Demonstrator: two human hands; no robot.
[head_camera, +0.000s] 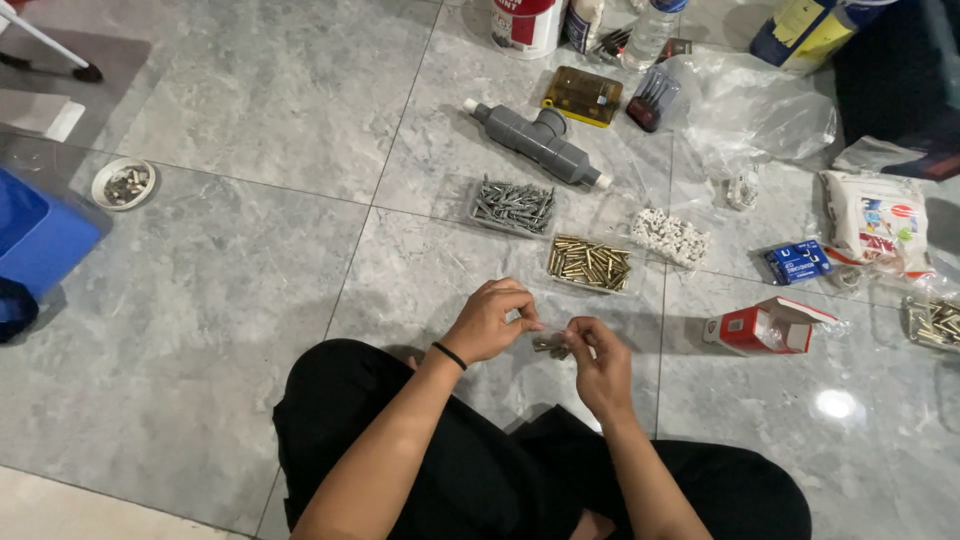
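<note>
I sit on a grey tiled floor with both hands meeting in front of my knees. My left hand (492, 322), with a black band on the wrist, pinches one end of a small cluster of screws and plugs (550, 345). My right hand (598, 362) grips the other end of that cluster. Just beyond the hands lie a clear tray of brass-coloured screws (589, 263), a clear tray of grey wall plugs (514, 206) and a heap of white cable clips (669, 237).
A grey pipe tee fitting (540, 143) lies farther out, with an amber plastic case (583, 96), a paint can (527, 24) and a bottle (650, 32) behind. To the right are a red and white box (765, 328), a blue box (797, 262), plastic bags (760, 112). A blue bin (40, 240) stands left.
</note>
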